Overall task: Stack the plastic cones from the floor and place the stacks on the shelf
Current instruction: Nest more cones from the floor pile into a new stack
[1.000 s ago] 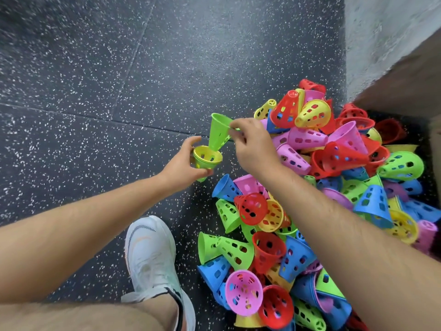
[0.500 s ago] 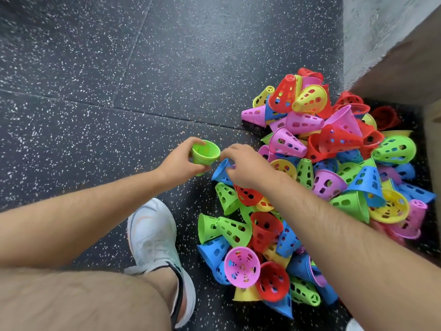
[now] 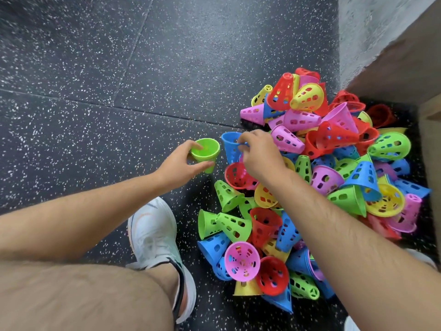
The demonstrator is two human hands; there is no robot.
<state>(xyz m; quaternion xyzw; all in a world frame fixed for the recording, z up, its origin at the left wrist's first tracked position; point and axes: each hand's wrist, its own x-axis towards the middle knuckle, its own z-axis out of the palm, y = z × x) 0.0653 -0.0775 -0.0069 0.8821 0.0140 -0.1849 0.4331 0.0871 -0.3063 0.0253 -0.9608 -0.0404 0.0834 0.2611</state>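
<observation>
Nesting step, mid-frame.
Clamping green cone mouth-up in left grip as receiver; pinching blue cone with right grip.

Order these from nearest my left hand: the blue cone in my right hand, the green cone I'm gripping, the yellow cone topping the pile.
1. Green cone, held in the left hand.
2. Blue cone, beside it, in the right hand.
3. Yellow cone, atop the pile.

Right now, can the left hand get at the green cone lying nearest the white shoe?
Probably not yet. The lying green cone is uncovered, with only floor between it and the left hand, but that hand grips the upright green cone.
</observation>
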